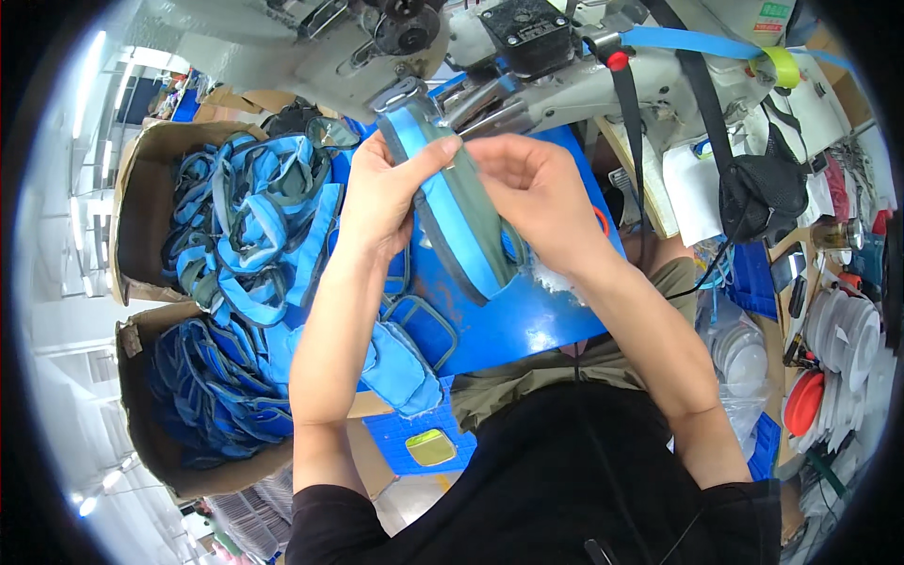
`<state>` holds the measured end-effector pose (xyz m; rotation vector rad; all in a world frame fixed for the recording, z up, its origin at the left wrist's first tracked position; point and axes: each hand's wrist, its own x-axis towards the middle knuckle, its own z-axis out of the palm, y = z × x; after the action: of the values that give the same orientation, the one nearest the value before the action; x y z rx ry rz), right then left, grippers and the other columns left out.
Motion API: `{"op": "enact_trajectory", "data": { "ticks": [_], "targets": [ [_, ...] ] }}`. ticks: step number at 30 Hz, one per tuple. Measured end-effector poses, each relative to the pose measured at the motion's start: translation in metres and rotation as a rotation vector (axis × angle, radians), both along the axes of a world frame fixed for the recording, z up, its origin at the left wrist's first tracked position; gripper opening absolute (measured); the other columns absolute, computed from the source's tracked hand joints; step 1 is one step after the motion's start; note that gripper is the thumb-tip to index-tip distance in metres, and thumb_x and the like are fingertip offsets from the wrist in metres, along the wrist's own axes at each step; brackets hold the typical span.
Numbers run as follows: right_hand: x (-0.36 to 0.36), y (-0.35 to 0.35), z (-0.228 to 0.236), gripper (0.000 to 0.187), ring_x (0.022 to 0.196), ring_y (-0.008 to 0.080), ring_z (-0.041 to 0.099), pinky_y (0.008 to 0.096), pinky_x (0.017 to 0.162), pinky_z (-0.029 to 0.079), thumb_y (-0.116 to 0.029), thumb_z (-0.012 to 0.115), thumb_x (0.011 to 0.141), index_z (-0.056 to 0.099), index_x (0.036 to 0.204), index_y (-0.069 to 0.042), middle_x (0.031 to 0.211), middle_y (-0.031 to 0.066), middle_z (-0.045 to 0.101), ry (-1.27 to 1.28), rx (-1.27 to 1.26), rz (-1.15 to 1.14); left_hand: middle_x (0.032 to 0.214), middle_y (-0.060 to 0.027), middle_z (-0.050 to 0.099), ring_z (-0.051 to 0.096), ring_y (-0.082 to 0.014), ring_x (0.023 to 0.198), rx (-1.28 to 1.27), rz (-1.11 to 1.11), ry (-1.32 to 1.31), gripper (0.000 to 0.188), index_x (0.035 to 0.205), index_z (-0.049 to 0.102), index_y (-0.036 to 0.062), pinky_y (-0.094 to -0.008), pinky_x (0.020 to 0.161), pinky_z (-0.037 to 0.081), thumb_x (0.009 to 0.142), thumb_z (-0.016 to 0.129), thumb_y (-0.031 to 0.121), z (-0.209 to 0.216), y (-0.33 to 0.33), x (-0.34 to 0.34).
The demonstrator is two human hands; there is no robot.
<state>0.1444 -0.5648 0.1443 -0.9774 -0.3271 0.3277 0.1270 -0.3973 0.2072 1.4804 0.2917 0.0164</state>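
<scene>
I hold a blue and grey fabric piece (459, 221) up in front of the sewing machine (527, 56), above the blue table (527, 325). My left hand (381, 193) grips its left edge, thumb stretched along the top near the machine's foot. My right hand (537, 193) pinches the right side, fingers curled over the grey binding. The piece slants from the upper left, by the machine, down toward the lower right. To my left, two cardboard boxes (141, 282) sit full of similar blue pieces (250, 226), and a few more spill onto the table edge just beside my left forearm.
</scene>
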Motion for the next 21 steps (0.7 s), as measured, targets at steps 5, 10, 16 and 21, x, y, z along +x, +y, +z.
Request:
{"op": "enact_trajectory", "data": {
  "ticks": [5,10,16,21],
  "targets": [
    [-0.001,-0.015,0.007,0.030,0.081,0.0078,0.067,0.0233,0.071,0.054,-0.009,0.075,0.092,0.070,0.117,0.006,0.092,0.0050,0.073,-0.029,-0.037,0.072,0.104,-0.0107,0.074,0.072,-0.0164,0.091,-0.078,-0.062,0.018,0.038,0.118,0.064,-0.0002,-0.0308,0.082,0.060,0.089,0.083,0.016,0.001,-0.009,-0.026],
    [-0.019,-0.036,0.003,0.031,0.075,0.0055,0.065,0.0206,0.064,0.050,-0.011,0.077,0.091,0.072,0.117,0.005,0.087,0.0019,0.071,-0.003,-0.101,0.159,0.110,-0.0085,0.075,0.073,-0.0139,0.095,-0.192,-0.081,0.082,0.030,0.125,0.065,0.0012,-0.0314,0.087,0.060,0.102,0.067,0.020,-0.001,-0.013,-0.061],
    [-0.029,-0.047,0.003,0.031,0.078,0.0046,0.065,0.0207,0.069,0.050,-0.012,0.079,0.090,0.073,0.116,0.004,0.090,0.0029,0.074,-0.007,-0.093,0.151,0.111,-0.0079,0.075,0.074,-0.0155,0.097,-0.324,-0.064,0.134,0.031,0.125,0.065,0.0013,-0.0326,0.091,0.060,0.100,0.069,0.019,0.002,-0.018,-0.079],
    [-0.024,-0.052,0.001,0.031,0.079,0.0047,0.062,0.0208,0.067,0.046,-0.020,0.079,0.092,0.075,0.115,0.000,0.092,0.0012,0.074,0.038,-0.142,0.189,0.111,-0.0078,0.076,0.073,-0.0144,0.100,-0.212,-0.118,0.099,0.032,0.122,0.067,0.0007,-0.0315,0.093,0.058,0.097,0.073,0.019,0.001,-0.024,-0.085]
  ]
}}
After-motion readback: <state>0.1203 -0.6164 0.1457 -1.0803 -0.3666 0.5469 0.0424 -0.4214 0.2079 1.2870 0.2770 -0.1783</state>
